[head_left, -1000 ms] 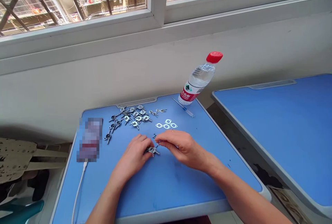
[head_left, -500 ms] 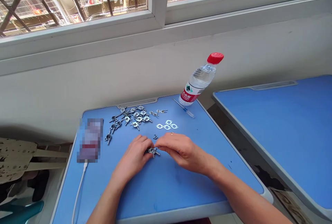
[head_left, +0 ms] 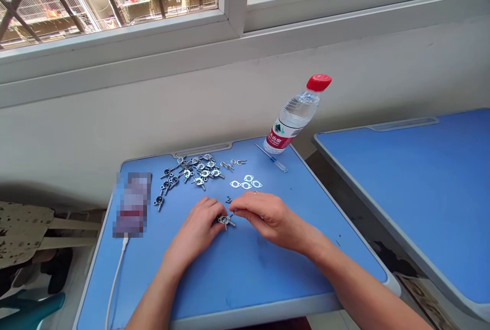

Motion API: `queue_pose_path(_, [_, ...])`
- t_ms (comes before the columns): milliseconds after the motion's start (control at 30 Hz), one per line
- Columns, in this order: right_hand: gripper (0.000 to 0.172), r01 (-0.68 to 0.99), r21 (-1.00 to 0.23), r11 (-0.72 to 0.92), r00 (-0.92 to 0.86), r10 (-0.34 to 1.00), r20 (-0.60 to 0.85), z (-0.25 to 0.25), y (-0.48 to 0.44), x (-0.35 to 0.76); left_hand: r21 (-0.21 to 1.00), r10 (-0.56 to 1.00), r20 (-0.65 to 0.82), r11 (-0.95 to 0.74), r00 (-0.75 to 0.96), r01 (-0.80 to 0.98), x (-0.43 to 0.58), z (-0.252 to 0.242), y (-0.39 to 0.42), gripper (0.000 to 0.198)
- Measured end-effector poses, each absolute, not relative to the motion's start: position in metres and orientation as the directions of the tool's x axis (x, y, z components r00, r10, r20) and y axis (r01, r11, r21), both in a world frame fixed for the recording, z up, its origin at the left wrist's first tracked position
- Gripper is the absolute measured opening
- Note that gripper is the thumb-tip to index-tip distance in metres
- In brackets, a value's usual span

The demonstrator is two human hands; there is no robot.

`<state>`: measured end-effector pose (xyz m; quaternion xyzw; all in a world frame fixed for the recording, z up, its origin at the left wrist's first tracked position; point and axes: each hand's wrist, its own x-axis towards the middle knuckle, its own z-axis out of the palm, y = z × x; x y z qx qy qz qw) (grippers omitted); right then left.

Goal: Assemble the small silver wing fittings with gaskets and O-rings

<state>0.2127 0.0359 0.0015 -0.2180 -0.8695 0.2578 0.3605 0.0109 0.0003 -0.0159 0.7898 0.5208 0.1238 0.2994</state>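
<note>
A small metal fitting with a flange and a thin stem [head_left: 225,221] is held at its left side by the fingers of my left hand [head_left: 201,225], low over the blue table. My right hand [head_left: 264,218] is pinched at the fitting's upper right edge; what its fingertips hold, if anything, is too small to name. Just behind the fingers lie several tiny screws [head_left: 228,200]. Several flat oval metal plates [head_left: 245,185] rest farther back, and a cluster of similar metal fittings [head_left: 201,168] lies at the back left.
A water bottle with a red cap [head_left: 293,121] stands at the back right, beside a thin blue-and-clear tool [head_left: 273,159]. A phone [head_left: 133,205] with a white cable [head_left: 118,274] lies on the left. Another blue table [head_left: 413,182] stands to the right, across a gap.
My right fingertips have shifted slightly up and right from the fitting, showing more of its edge. My left hand keeps its grip. The whole view has tilted a little.
</note>
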Motion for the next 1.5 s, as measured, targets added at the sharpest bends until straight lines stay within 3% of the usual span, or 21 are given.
queue_pose_path(333, [0.019,0.207,-0.568,0.796,-0.622,0.556,0.552,-0.004,0.037,0.209,0.599,0.894,-0.114,-0.287,0.434,0.748,0.010,-0.019,0.001,0.014])
queue_pose_path(967, [0.021,0.467,-0.485,0.740,-0.444,0.670,0.595,-0.008,0.018,0.194,0.603,0.907,-0.084,-0.284,0.413,0.746,0.012,-0.020,-0.001,0.017])
queue_pose_path(1233, [0.017,0.356,-0.495,0.793,-0.548,0.606,0.576,-0.011,0.025,0.200,0.631,0.903,-0.105,-0.264,0.416,0.730,0.011,-0.019,-0.001,0.017])
queue_pose_path(1500, [0.024,0.294,-0.557,0.777,-0.666,0.584,0.464,0.001,0.033,0.212,0.644,0.902,-0.093,-0.268,0.421,0.716,0.011,-0.021,-0.001,0.017])
